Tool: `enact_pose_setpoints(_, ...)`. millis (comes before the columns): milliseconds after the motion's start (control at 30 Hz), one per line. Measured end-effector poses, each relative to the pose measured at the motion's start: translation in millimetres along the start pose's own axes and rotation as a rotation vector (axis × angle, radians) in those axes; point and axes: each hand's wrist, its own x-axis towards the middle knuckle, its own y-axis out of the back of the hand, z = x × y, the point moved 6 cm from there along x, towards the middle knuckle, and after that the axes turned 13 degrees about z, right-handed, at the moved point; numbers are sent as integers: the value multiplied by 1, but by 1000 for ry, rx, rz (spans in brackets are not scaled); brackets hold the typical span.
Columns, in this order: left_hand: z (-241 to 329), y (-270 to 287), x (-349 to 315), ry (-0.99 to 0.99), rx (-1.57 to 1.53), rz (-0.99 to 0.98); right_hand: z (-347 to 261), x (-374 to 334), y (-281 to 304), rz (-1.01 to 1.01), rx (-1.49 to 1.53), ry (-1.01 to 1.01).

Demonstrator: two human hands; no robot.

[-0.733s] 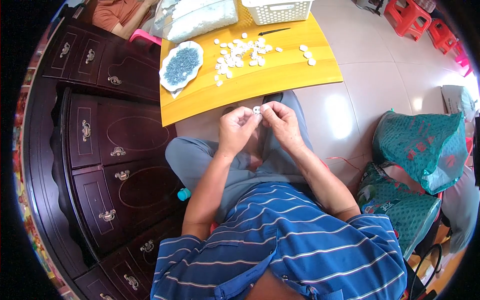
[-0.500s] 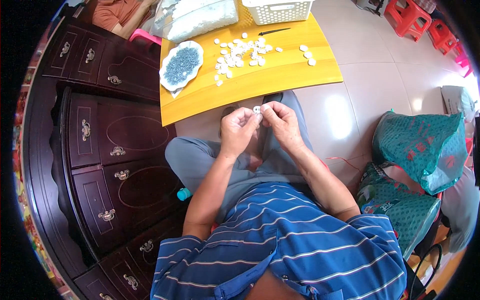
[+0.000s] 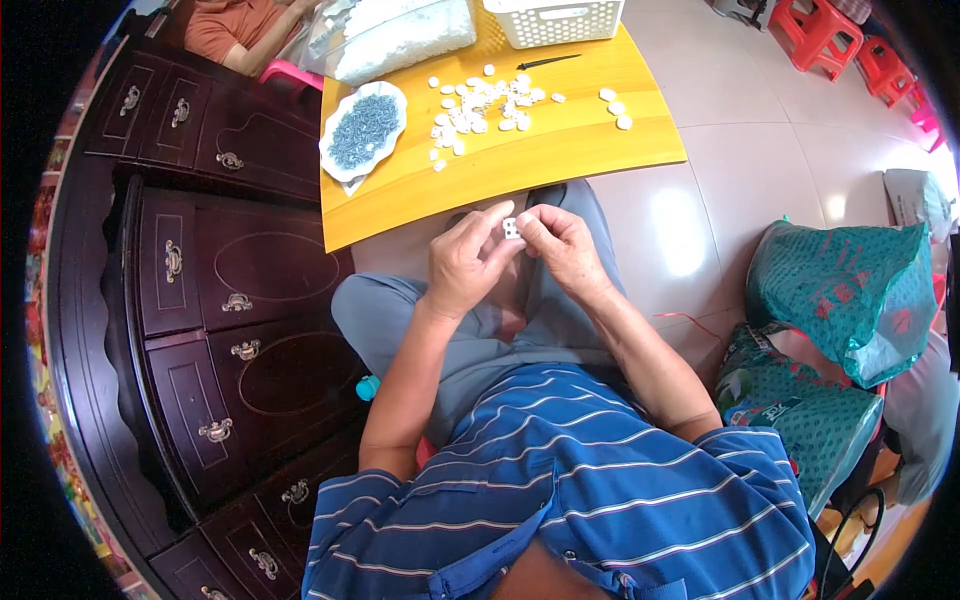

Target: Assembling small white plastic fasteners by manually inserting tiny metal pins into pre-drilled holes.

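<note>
Above my lap, just off the table's near edge, my right hand [image 3: 566,250] pinches a small white plastic piece [image 3: 511,228] with dark holes in its face. My left hand [image 3: 466,258] is beside it, thumb and fingers parted around the piece's left side, and no other object shows in it. On the yellow table [image 3: 560,165] ahead, many similar small white pieces [image 3: 479,126] lie scattered. A scalloped white dish [image 3: 397,140] heaped with small blue-grey screw-like parts [image 3: 364,132] stands at the table's left.
A clear bin of white pieces [image 3: 405,45] and a white perforated basket [image 3: 560,28] stand at the table's far side, near a black pointed tool [image 3: 549,62]. Dark drawers [image 3: 220,300] flank my left. Green bags [image 3: 840,290] sit at right. Another person's arm [image 3: 262,55] shows far left.
My left fingers have spread and drawn slightly left, away from the white piece. The piece has turned, so more of its holed face shows in my right hand.
</note>
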Motion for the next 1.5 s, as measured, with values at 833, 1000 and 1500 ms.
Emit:
enact_pose_setpoints(833, 2, -3, 5, -51, -15, -116, 8, 1, -2, -36, 50, 17)
enact_pose_setpoints(1000, 2, -3, 5, -42, -12, -117, 8, 1, 0, -31, 43, 17)
enact_pose_setpoints(1500, -7, -3, 7, 15, -109, -149, 5, -2, -2, -39, 40, 4)
